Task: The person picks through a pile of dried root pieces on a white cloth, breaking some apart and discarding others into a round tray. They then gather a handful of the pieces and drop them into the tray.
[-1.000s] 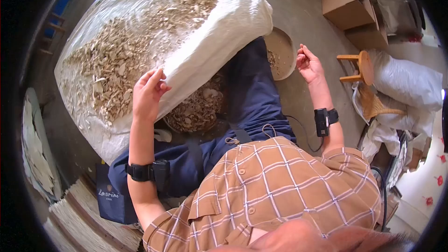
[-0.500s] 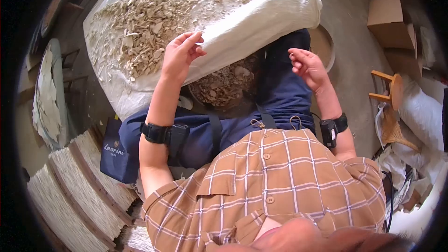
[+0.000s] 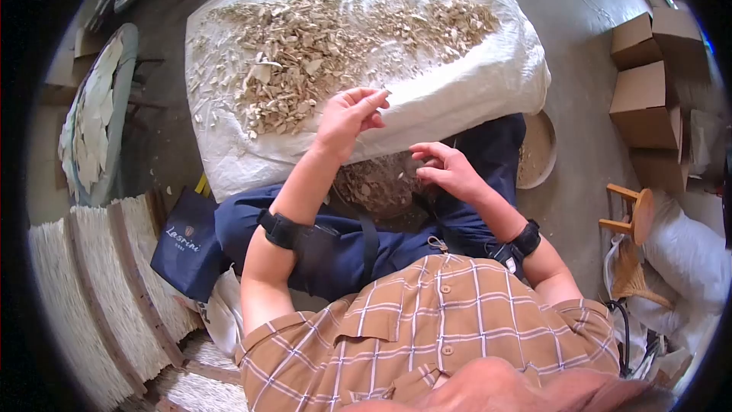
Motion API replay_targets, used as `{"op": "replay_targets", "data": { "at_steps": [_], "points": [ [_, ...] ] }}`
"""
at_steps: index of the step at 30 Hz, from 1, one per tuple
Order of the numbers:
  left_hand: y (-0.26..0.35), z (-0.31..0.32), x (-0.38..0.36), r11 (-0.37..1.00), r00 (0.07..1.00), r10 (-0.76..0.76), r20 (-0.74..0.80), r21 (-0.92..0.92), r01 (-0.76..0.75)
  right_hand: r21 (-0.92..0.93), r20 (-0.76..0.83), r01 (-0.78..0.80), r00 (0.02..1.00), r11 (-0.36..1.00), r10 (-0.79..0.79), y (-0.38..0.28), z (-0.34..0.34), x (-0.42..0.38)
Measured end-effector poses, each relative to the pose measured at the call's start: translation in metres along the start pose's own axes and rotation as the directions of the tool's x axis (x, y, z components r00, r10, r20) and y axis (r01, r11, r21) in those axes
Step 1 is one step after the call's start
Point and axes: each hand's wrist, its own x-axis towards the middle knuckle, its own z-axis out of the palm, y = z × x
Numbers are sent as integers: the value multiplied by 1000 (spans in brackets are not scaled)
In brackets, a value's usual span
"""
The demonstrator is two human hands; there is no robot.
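My left hand [image 3: 351, 120] is over the front edge of a white cloth-covered surface [image 3: 450, 91], thumb and forefinger pinched together. A tiny dark bit shows at their tips, too small to name. Several pale dry chips [image 3: 293, 61] lie heaped on the cloth beyond it. My right hand [image 3: 450, 170] hovers above my lap, its thumb apart from its bent fingers and nothing visible between them. Below it, between my legs, is a pile of darker flakes [image 3: 374, 187]; its container is mostly hidden. A small pale speck shows just left of my right fingertips.
A round tub [image 3: 543, 154] stands on the floor beyond my right leg. Cardboard boxes [image 3: 644, 91], a small wooden stool [image 3: 640, 214] and white sacks [image 3: 690, 240] are to the right. At left are a dark blue bag [image 3: 187, 248], stacked pale sheets [image 3: 99, 282] and a flake-covered round tray [image 3: 99, 114].
The view has shifted, so the cloth sits lower and further right. My right hand has come inward over the flakes between my legs, and its fingers have parted. My left hand stays pinched.
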Motion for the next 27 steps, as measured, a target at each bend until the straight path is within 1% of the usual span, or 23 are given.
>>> {"op": "replay_targets", "data": {
  "at_steps": [1,2,3,4,5,7,8,9,11,12,13,16,18,20,21,22,23,25,27],
  "points": [
    [0,1,0,1000,1000,11,0,2,-11,21,-44,37,998,999,-36,0,3,4],
    [0,4,0,1000,1000,1,18,8,-1,15,-43,44,998,999,-43,-10,5,6],
    [0,6,0,1000,999,-10,39,12,10,127,-72,57,996,990,-48,-22,6,7],
    [-1,8,1,998,999,-16,46,57,13,235,-103,75,993,969,-52,-31,7,8],
    [-3,9,1,998,999,-8,54,57,5,228,-108,83,992,970,-60,-34,7,9],
    [-8,12,0,977,991,35,132,203,-61,285,-176,190,974,940,-144,-41,7,13],
    [-10,14,-1,957,988,9,156,284,-54,303,-225,226,961,926,-160,-41,10,15],
    [-13,19,-4,949,981,26,192,305,-85,292,-240,249,954,923,-181,-39,11,18],
    [-11,29,-10,929,976,24,215,355,-101,197,-260,260,944,945,-205,-37,7,18],
    [-14,30,-10,918,975,13,223,384,-100,210,-309,267,931,940,-195,-41,9,15],
    [-17,27,-8,905,975,10,221,412,-103,218,-306,276,930,936,-203,-36,7,15],
    [-24,26,-8,925,974,-39,224,376,-50,207,-293,293,929,933,-226,-35,3,12],
    [-23,28,-7,921,969,-70,236,389,-28,237,-270,231,949,944,-164,-34,2,9],
    [-27,31,-8,943,978,-72,197,331,3,276,-298,211,946,938,-125,-31,-2,7],
    [-25,34,-10,949,971,-80,224,314,5,305,-309,186,947,934,-88,-28,-6,5],
    [-23,37,-14,945,972,-114,207,326,41,357,-280,199,955,912,-99,-23,-15,3],
    [-19,38,-12,940,975,-123,186,337,54,312,-360,203,929,928,-82,-28,-21,-2],
    [-21,34,-10,951,978,-117,172,304,60,346,-525,235,851,908,-20,-25,-44,-12],
    [-19,30,-8,953,981,-128,149,294,79,318,-677,283,736,905,7,-10,-79,-24]
  ]
}}
